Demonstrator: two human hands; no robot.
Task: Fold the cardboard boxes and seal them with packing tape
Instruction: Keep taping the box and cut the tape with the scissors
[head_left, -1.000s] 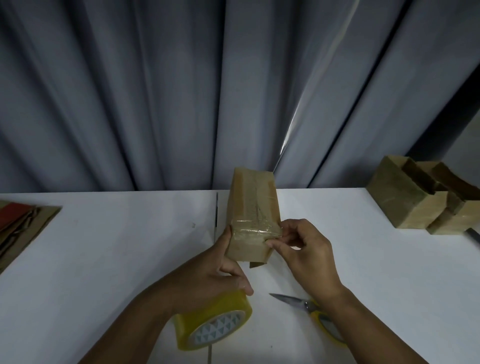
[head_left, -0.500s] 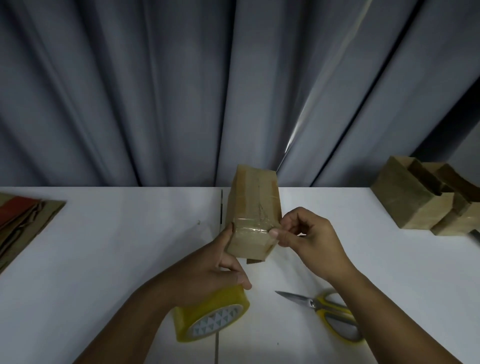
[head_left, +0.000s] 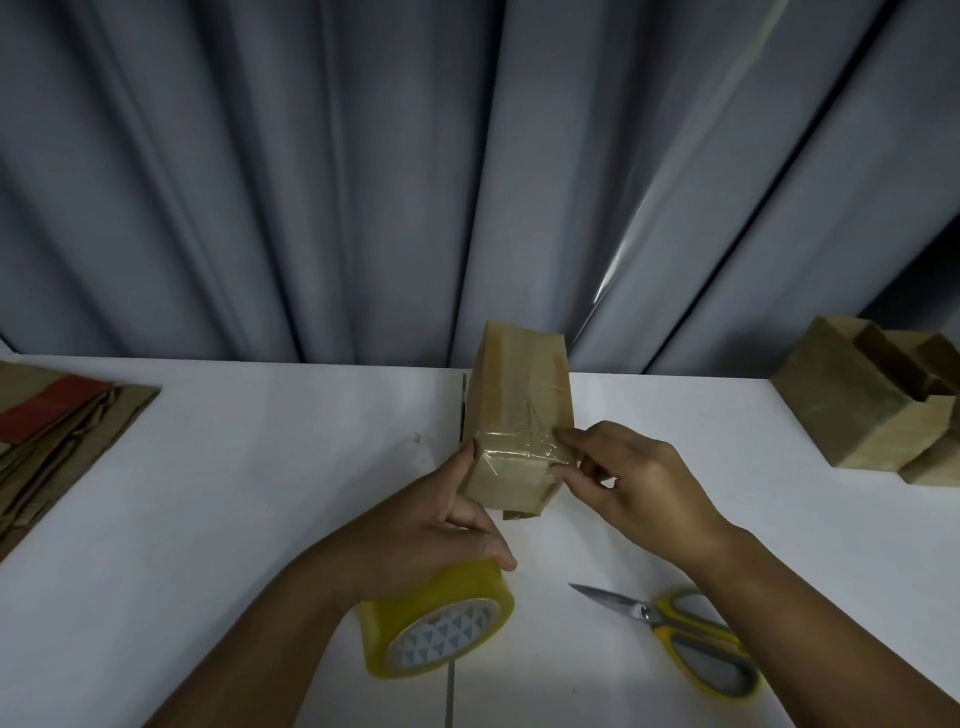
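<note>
A small brown cardboard box (head_left: 519, 395) is held above the white table (head_left: 260, 493), with clear tape across its near top edge. My left hand (head_left: 431, 525) grips the box's near left corner, thumb up along the side and fingers curled under. At the near right corner, the fingertips of my right hand (head_left: 628, 483) press the tape onto the box. A yellow roll of packing tape (head_left: 441, 623) stands on its edge just under my left hand. Yellow-handled scissors (head_left: 675, 634) lie below my right forearm.
Folded cardboard boxes (head_left: 872, 410) with open tops stand at the table's right edge. Flat cardboard sheets (head_left: 57, 431) with a red patch lie at the far left. A grey curtain (head_left: 363, 182) hangs behind the table.
My right hand has uncurled, and its fingers now lie flatter against the taped corner. The view shifted slightly and shows more of the scissors. The box and my left hand stayed put.
</note>
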